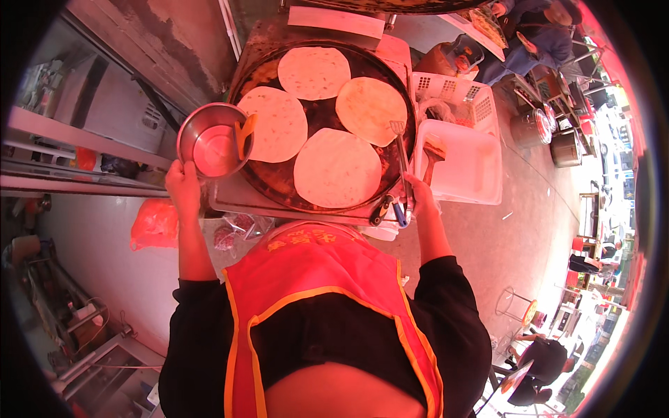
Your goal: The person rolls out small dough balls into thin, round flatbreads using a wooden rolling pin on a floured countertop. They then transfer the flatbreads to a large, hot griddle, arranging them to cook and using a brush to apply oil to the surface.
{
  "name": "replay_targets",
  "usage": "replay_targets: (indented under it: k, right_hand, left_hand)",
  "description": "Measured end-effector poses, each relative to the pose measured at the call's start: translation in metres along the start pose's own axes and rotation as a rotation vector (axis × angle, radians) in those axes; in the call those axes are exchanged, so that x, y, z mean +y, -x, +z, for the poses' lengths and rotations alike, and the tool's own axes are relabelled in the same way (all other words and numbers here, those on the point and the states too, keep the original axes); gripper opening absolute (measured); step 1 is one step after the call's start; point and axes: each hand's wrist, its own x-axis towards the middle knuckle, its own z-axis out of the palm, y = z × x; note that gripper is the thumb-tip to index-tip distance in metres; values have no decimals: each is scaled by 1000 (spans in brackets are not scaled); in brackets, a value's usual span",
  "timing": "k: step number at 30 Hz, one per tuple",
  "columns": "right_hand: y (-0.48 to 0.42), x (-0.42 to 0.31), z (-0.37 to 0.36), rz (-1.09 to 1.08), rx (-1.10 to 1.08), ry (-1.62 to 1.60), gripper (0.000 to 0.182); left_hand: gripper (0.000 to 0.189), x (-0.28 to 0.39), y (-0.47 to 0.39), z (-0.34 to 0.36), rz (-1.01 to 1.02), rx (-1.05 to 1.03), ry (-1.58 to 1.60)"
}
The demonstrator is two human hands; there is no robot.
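My left hand (pixel 184 189) grips the rim of a steel bowl (pixel 213 149), tilted beside the left edge of a large round griddle (pixel 320 116). An orange-yellow brush or scraper (pixel 244 133) leans inside the bowl. In my right hand (pixel 422 194) is a metal slotted turner (pixel 401 149), its head near the right-hand flatbread (pixel 370 111). Three more round flatbreads lie on the griddle: one at the top (pixel 313 73), one at the left (pixel 276 125) and one nearest me (pixel 337 168). The fingers of my right hand are partly hidden.
Right of the griddle, a white plastic tub (pixel 468 164) holds a brush (pixel 433 154); a white basket (pixel 483 104) stands behind it. Tool handles (pixel 384 210) stick out at the front edge. A red plastic bag (pixel 154 224) is at left. People (pixel 543 52) stand at far right.
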Motion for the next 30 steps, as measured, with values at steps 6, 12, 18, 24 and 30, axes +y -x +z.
replay_targets:
  k: [6, 12, 18, 24, 30]
  right_hand:
    - [13, -24, -3, -8, 171, 57, 28]
    - [88, -49, 1, -71, 235, 488, 31]
    - [45, -41, 101, -13, -104, 344, 30]
    - [-71, -11, 189, -8, -122, -23, 26]
    - [-162, -53, 243, -152, -12, -166, 26]
  left_hand:
    - [23, 5, 10, -2, -44, 5, 77]
    - [23, -30, 9, -14, 38, 95, -83]
    - [21, -23, 14, -28, -7, 76, -77]
    - [19, -5, 28, -45, -166, 113, 19]
    - [17, -23, 37, -67, -245, 144, -4]
